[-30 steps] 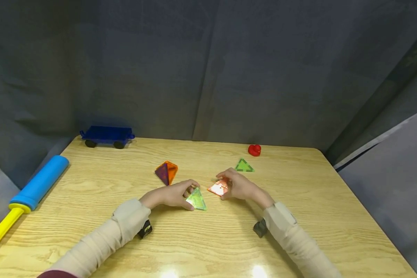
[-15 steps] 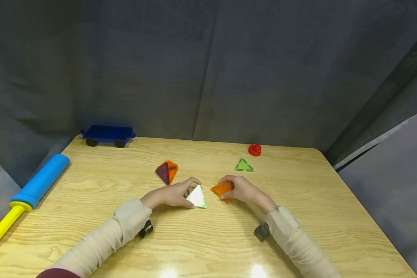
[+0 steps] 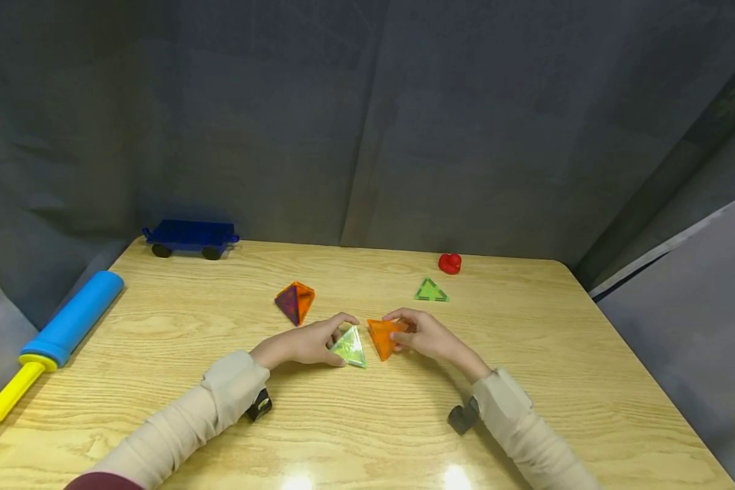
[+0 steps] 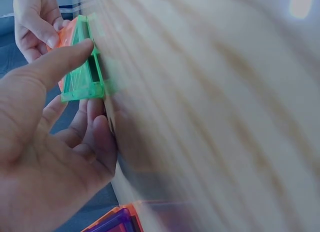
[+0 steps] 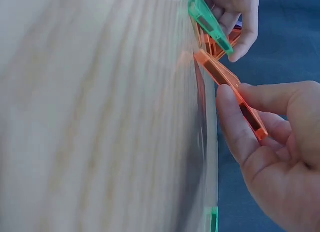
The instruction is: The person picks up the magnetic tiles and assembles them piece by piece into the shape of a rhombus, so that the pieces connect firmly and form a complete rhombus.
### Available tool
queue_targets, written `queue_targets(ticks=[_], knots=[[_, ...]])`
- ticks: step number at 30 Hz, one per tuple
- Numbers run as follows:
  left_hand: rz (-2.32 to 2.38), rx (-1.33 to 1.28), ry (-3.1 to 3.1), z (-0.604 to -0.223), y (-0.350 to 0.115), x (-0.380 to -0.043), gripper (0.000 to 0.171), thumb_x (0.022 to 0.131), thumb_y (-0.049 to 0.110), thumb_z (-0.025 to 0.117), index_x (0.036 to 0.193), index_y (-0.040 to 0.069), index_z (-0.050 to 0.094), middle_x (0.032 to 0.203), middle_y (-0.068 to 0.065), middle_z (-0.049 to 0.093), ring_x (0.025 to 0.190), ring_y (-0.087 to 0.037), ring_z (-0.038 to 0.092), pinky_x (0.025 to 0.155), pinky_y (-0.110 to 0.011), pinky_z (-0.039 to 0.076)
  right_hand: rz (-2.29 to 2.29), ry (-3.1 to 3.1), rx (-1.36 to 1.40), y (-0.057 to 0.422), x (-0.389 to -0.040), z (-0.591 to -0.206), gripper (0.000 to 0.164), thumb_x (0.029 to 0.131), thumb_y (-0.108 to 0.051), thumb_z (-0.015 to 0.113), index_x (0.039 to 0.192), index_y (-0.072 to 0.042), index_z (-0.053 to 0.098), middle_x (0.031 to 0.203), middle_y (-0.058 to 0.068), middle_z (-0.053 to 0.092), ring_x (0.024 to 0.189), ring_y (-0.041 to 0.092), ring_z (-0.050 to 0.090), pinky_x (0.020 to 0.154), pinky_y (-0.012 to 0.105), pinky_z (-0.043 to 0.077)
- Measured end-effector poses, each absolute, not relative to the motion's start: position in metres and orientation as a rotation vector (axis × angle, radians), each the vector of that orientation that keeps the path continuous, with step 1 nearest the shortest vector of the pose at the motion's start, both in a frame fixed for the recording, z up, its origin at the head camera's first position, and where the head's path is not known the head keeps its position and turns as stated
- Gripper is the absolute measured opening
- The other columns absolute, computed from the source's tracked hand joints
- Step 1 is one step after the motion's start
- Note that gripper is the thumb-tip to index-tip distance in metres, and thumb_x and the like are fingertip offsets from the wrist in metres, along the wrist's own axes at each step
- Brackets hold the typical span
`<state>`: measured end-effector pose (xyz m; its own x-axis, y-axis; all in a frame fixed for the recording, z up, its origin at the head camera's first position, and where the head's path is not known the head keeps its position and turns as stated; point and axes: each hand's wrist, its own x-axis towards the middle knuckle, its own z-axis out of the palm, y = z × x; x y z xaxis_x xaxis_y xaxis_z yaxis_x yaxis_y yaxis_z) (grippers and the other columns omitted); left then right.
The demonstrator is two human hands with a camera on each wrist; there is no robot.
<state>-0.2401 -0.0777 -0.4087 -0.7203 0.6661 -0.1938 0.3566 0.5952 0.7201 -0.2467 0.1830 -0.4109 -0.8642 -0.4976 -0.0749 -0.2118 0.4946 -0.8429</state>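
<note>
My left hand (image 3: pixel 306 344) holds a translucent green triangular magnetic tile (image 3: pixel 351 348) slightly left of the orange one; the left wrist view shows the thumb on the green tile's edge (image 4: pixel 94 66) and fingers at its far side. Between thumb and fingers, my right hand (image 3: pixel 430 338) pinches an orange triangular magnetic tile (image 3: pixel 380 337), tilted up with one edge facing the green tile. A narrow gap separates the two tiles in the head view. In the right wrist view the orange tile (image 5: pixel 230 91) slants, its lower corner close to the table.
Behind my left hand sits an orange and purple tile shape (image 3: pixel 295 303). A loose green triangle (image 3: pixel 431 291) lies beyond my right hand, near a small red duck (image 3: pixel 450 264). A blue wheeled cart (image 3: pixel 191 235) and a blue-and-yellow pump-like toy (image 3: pixel 73 320) stand left.
My right hand has turned the orange tile from lying low to tilted up, then brought it leftward toward the green tile. My left hand has stayed nearly in place with the green tile.
</note>
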Motion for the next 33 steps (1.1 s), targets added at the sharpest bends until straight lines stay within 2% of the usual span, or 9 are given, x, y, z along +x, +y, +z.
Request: queue_targets(ticks=[7,20,23,27,31,33], knots=[[0.953,0.836,2.369,-0.409,-0.078,-0.239,0.068,0.087,0.013,0.070,0.144,0.011,0.033,0.102,-0.006,0.051,0.090,-0.017,0.050,0.082,-0.034,0.045,-1.414,2.331,-0.601,0.175,-0.242,-0.413,0.029,0.091,0.004,0.057,0.119,0.011,0.052,0.093,0.018,0.058,0.075,0.019,0.066,0.069,0.032,0.057],[0.967,0.854,2.361,-0.410,-0.079,-0.241,0.067,0.087,0.013,0.070,0.144,0.008,0.033,0.105,-0.008,0.053,0.090,-0.018,0.050,0.079,-0.033,0.045,-1.379,2.316,-0.604,0.164,-0.234,-0.410,0.030,0.092,0.003,0.056,0.120,0.011,0.050,0.095,0.018,0.057,0.078,0.019,0.064,0.070,0.030,0.057],[0.962,0.864,2.359,-0.410,-0.079,-0.240,0.070,0.087,0.013,0.071,0.145,0.006,0.033,0.106,-0.008,0.054,0.090,-0.017,0.049,0.078,-0.032,0.044,-1.259,2.401,-0.646,0.165,-0.234,-0.411,0.033,0.090,-0.003,0.063,0.120,0.006,0.054,0.096,0.013,0.059,0.079,0.015,0.060,0.068,0.026,0.054],[0.935,0.849,2.389,-0.409,-0.080,-0.238,0.075,0.084,0.016,0.073,0.147,0.006,0.033,0.120,-0.012,0.053,0.102,-0.020,0.050,0.089,-0.037,0.044,-1.086,2.491,-0.708,0.167,-0.234,-0.411,0.045,0.082,-0.009,0.074,0.122,0.000,0.056,0.101,0.009,0.059,0.084,0.015,0.054,0.070,0.024,0.048],[0.919,0.834,2.402,-0.408,-0.081,-0.238,0.076,0.084,0.020,0.073,0.148,0.009,0.033,0.140,-0.018,0.043,0.122,-0.029,0.045,0.103,-0.046,0.037,-1.034,2.498,-0.735,0.167,-0.233,-0.410,0.046,0.080,-0.005,0.075,0.122,-0.001,0.056,0.101,0.009,0.057,0.085,0.017,0.052,0.071,0.025,0.047],[0.938,0.842,2.385,-0.408,-0.082,-0.238,0.075,0.085,0.020,0.072,0.148,0.008,0.033,0.142,-0.019,0.041,0.125,-0.032,0.044,0.105,-0.048,0.035,-1.025,2.504,-0.740,0.167,-0.233,-0.410,0.043,0.081,-0.003,0.073,0.121,-0.001,0.057,0.098,0.007,0.057,0.083,0.016,0.050,0.070,0.023,0.045]])
